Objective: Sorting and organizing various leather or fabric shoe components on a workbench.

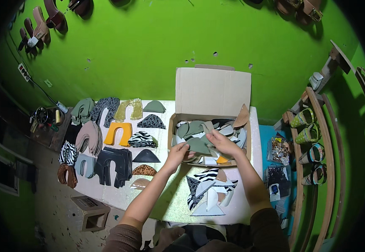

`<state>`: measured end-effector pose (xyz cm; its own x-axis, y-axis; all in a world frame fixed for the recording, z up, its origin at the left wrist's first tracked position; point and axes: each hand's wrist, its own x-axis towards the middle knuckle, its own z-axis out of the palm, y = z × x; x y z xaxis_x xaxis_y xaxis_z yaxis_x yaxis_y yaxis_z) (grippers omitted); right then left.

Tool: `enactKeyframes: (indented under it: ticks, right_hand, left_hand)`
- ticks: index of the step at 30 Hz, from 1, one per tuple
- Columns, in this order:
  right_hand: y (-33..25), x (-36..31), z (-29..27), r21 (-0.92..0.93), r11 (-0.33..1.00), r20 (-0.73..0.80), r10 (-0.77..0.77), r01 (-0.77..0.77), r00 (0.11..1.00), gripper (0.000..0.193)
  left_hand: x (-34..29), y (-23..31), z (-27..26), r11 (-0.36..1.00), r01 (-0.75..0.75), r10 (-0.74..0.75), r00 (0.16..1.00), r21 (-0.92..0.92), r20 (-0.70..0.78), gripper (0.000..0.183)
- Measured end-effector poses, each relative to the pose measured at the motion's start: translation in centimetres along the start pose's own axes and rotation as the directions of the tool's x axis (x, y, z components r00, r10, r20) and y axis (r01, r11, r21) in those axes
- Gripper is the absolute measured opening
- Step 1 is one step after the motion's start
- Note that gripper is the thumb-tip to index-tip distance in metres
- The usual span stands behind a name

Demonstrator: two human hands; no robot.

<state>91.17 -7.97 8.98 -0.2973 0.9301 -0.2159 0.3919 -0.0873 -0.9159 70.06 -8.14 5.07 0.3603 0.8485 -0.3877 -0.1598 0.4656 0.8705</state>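
Over an open cardboard box [172, 133], I hold a curved olive-green cut piece [198, 146] that looks like shoe-upper material. My left hand [177, 156] pinches its left end. My right hand [222, 143] has its fingers closed at the piece's right side, and its fingertips are partly hidden among the pieces. Beneath my hands the box is filled with loose cut pieces in green, grey, white and black. A brown pointed piece [242, 116] leans up at its back right corner. In front of the box lies a loose pile of zebra-striped, white and patterned pieces [210, 191].
Sorted stacks cover the table's left side, including black U-shaped pieces [114, 166], yellow ones [117, 133] and green half-moons [154, 106]. A wooden rack with green sandals [303, 118] stands right, beside a blue surface with plastic containers [280, 150]. A carton [91, 213] sits on the floor.
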Motion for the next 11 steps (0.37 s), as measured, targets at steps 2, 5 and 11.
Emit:
enactKeyframes:
  ticks: [2,5,11]
  right_hand:
    - [0.5,0.2,0.2,0.002,1.0,0.008,-0.012,0.012,1.0,0.039]
    - [0.5,-0.2,0.4,0.046,0.999,0.025,-0.014,0.013,1.0,0.025]
    - [-0.1,-1.0,0.7,0.137,0.977,0.0,-0.163,0.161,0.987,0.021]
  left_hand:
    - [-0.4,0.0,0.0,0.996,0.06,-0.058,0.998,-0.066,0.037,0.031]
    - [-0.5,-0.1,-0.3,0.987,0.086,-0.071,0.991,-0.139,0.114,0.032]
    - [-0.9,-0.3,0.1,0.945,0.118,-0.055,0.976,-0.304,0.209,0.039]
